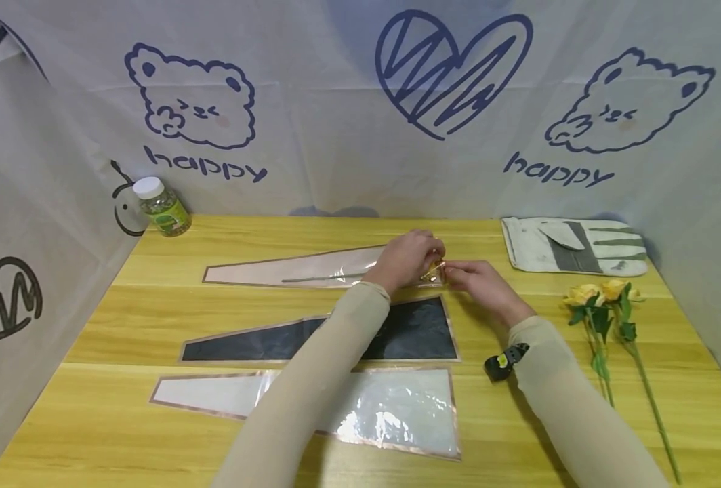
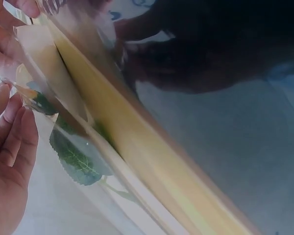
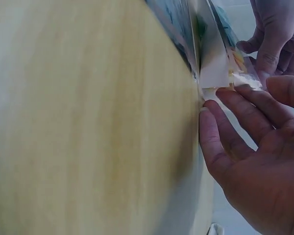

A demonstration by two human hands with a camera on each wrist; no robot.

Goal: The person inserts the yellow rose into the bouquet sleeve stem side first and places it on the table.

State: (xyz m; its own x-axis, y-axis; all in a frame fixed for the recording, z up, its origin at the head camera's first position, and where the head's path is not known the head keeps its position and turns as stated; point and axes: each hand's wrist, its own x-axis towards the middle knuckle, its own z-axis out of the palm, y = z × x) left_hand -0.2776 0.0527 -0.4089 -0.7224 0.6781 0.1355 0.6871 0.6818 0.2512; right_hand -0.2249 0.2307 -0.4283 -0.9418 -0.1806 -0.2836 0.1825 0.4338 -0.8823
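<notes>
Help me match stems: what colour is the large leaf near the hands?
The leaf is green with paler veins, clearest in the left wrist view.

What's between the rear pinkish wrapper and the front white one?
The black wrapper lies between the rear wrapper and the white wrapper, with the left forearm crossing over it. The head view shows this.

The right hand (image 3: pixel 262 166) is holding the end of a clear bag (image 3: pixel 247 80), the left hand (image 3: pixel 279 36) is gripping it beyond, and a table (image 3: pixel 88 117) is showing alongside
</notes>
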